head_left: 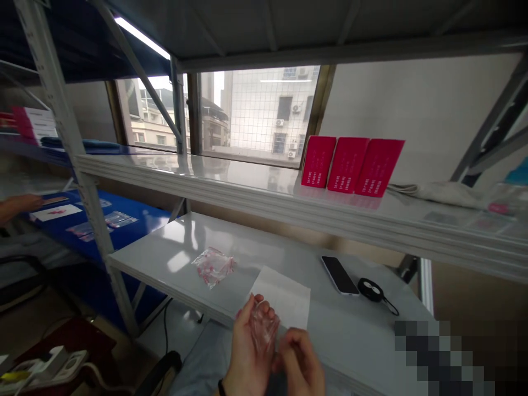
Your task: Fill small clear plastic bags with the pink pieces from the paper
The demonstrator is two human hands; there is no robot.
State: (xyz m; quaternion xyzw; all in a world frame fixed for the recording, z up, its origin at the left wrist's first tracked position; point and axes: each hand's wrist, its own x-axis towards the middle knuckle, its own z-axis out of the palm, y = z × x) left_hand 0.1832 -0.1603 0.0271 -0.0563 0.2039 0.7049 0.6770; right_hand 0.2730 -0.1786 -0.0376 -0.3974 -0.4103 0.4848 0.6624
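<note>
My left hand (250, 341) is curled, palm up, around a clear plastic bag (264, 325) in front of the lower shelf. Close beside it, my right hand (300, 360) has its fingers bent together at the bag's lower right. What those fingers pinch, if anything, is hidden and blurred. Just beyond both hands lies a sheet of white paper (284, 294) on the white shelf (165, 250). To its left rests a crumpled clear plastic bag (214, 265) with small pink pieces in or on it.
Right of the paper lie a phone (340, 275) and a round black device with a strap (371, 290). Pink boxes (350, 165) and a cloth (445, 193) sit on the upper shelf. A metal post (78, 154) stands left; beyond it another person's hand (20, 206) hovers over a blue table (144, 217).
</note>
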